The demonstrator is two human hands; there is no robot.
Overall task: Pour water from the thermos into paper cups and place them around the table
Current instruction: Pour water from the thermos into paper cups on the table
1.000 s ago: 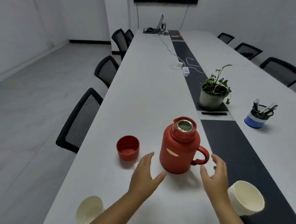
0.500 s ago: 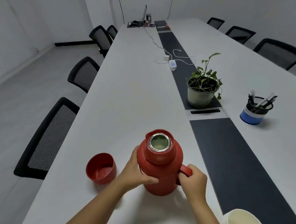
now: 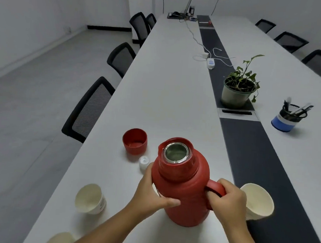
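On the white conference table (image 3: 167, 95), the open red thermos (image 3: 184, 186) is being held upright. Its body is being cupped by the left hand (image 3: 151, 194), while its handle is being gripped by the right hand (image 3: 228, 202). Stacked paper cups (image 3: 258, 202) are lying right; one paper cup (image 3: 90, 198) is standing left.

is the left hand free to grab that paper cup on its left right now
Probably not yet. The left hand is wrapped around the red thermos body, steadying it. The paper cup stands upright close by with bare table between, so once it lets go the way looks clear.
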